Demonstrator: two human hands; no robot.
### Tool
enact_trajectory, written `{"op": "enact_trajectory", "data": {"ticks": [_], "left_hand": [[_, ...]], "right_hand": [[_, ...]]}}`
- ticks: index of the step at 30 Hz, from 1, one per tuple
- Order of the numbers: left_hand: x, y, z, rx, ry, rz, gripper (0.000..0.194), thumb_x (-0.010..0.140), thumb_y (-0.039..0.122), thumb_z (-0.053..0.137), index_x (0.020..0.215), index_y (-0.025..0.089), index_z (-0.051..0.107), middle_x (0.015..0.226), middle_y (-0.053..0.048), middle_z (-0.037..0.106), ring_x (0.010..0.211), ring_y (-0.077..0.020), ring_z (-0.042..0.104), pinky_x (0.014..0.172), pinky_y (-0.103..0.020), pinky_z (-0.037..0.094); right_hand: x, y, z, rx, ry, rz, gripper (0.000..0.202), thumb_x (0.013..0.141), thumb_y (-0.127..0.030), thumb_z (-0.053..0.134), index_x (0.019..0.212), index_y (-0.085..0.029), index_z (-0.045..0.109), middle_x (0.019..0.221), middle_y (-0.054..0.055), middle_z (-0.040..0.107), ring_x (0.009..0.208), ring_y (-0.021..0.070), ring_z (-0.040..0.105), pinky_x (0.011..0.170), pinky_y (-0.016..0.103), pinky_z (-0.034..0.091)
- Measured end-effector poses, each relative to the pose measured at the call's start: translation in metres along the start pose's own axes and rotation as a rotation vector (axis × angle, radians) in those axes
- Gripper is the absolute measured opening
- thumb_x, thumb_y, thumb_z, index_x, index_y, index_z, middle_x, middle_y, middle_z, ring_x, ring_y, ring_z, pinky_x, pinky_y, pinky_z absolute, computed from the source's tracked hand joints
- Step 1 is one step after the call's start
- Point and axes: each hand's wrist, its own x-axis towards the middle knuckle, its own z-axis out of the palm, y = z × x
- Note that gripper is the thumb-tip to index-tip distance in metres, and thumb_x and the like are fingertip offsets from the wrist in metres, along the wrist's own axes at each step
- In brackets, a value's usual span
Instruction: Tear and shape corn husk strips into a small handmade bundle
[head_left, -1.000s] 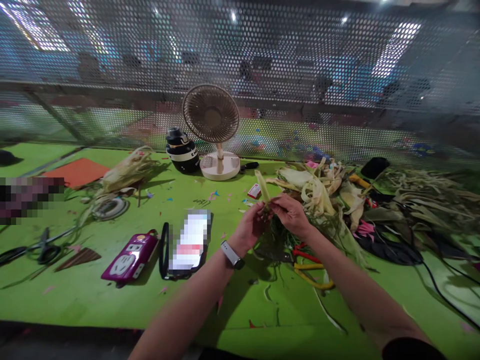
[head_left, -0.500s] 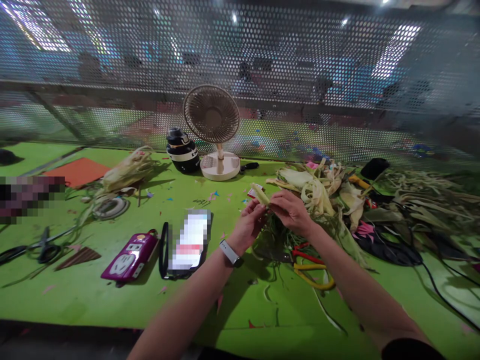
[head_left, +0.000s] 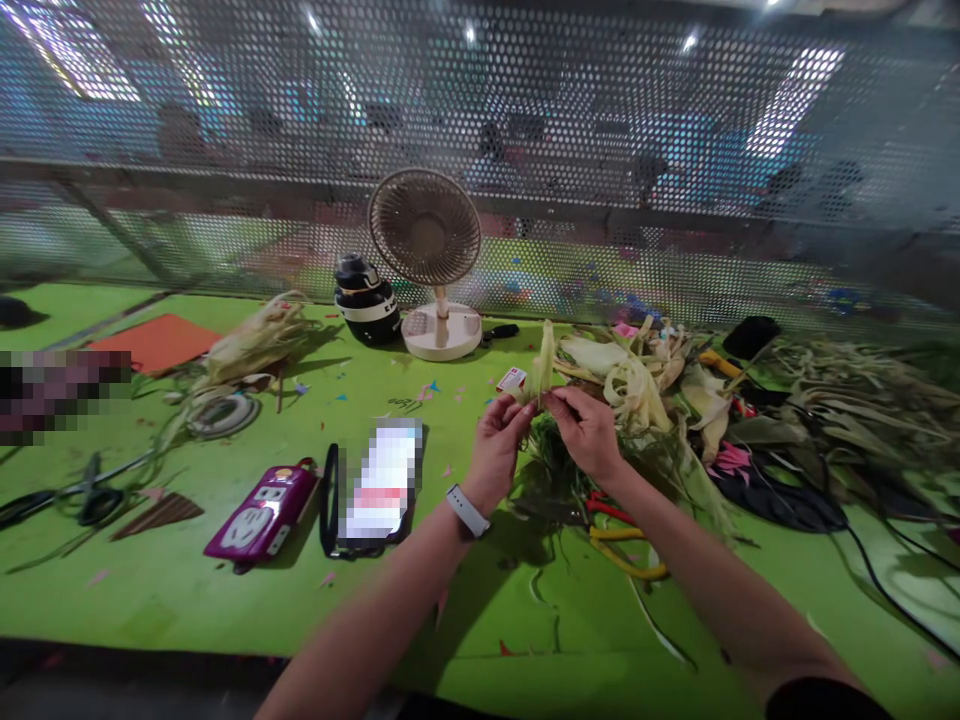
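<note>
A pale green corn husk strip (head_left: 547, 358) stands upright between my two hands, its lower end pinched by fingertips. My left hand (head_left: 500, 445), with a watch on its wrist, closes on the strip from the left. From the right, my right hand (head_left: 585, 430) grips the same piece near its base, the fingertips nearly touching those of the left. Just behind the hands lies a small red and white box (head_left: 512, 379). A heap of dry husks (head_left: 637, 390) spreads beside the right hand, and scissors with red and yellow handles (head_left: 630, 570) lie below it.
A fan (head_left: 441, 333) and a black bottle (head_left: 367, 310) stand at the back before a perforated metal screen. To the left are a phone (head_left: 382, 480), a purple power strip (head_left: 262, 515), black scissors (head_left: 97, 492) and a husk bundle (head_left: 259, 340). Cables run at the right.
The husk strip has gone from leaning left to upright, with a wider part showing. My right hand has shifted slightly down, and the small box is more visible.
</note>
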Motion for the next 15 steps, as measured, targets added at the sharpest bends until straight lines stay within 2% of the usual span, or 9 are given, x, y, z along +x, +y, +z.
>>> {"op": "enact_trajectory", "data": {"ticks": [4, 9, 15], "left_hand": [[-0.0004, -0.0017, -0.0011, -0.005, -0.006, -0.005, 0.032, 0.057, 0.013, 0.08, 0.084, 0.019, 0.064, 0.081, 0.003, 0.072, 0.076, -0.008, 0.065, 0.079, -0.02, 0.046], [-0.0014, -0.0036, -0.0017, -0.018, -0.075, -0.064, 0.034, 0.057, 0.012, 0.08, 0.087, 0.019, 0.065, 0.086, 0.002, 0.072, 0.08, -0.0071, 0.064, 0.079, -0.017, 0.046], [-0.0042, -0.0031, -0.0006, 0.001, -0.115, -0.1, 0.034, 0.059, 0.007, 0.076, 0.088, 0.02, 0.065, 0.09, 0.002, 0.071, 0.08, -0.0061, 0.063, 0.077, -0.016, 0.045]], "right_hand": [[-0.0009, -0.0002, 0.002, 0.098, 0.0, 0.072, 0.02, 0.087, -0.033, 0.054, 0.086, -0.02, 0.069, 0.078, 0.001, 0.07, 0.066, 0.0137, 0.062, 0.063, 0.023, 0.048], [-0.0021, -0.0006, 0.0044, 0.213, -0.03, 0.132, 0.019, 0.085, -0.034, 0.057, 0.086, -0.021, 0.071, 0.081, 0.002, 0.072, 0.074, 0.0164, 0.065, 0.07, 0.027, 0.051], [-0.0018, 0.0019, 0.0064, 0.269, 0.031, 0.262, 0.018, 0.082, -0.034, 0.06, 0.086, -0.02, 0.071, 0.083, 0.002, 0.071, 0.075, 0.0168, 0.064, 0.072, 0.029, 0.051]]}}
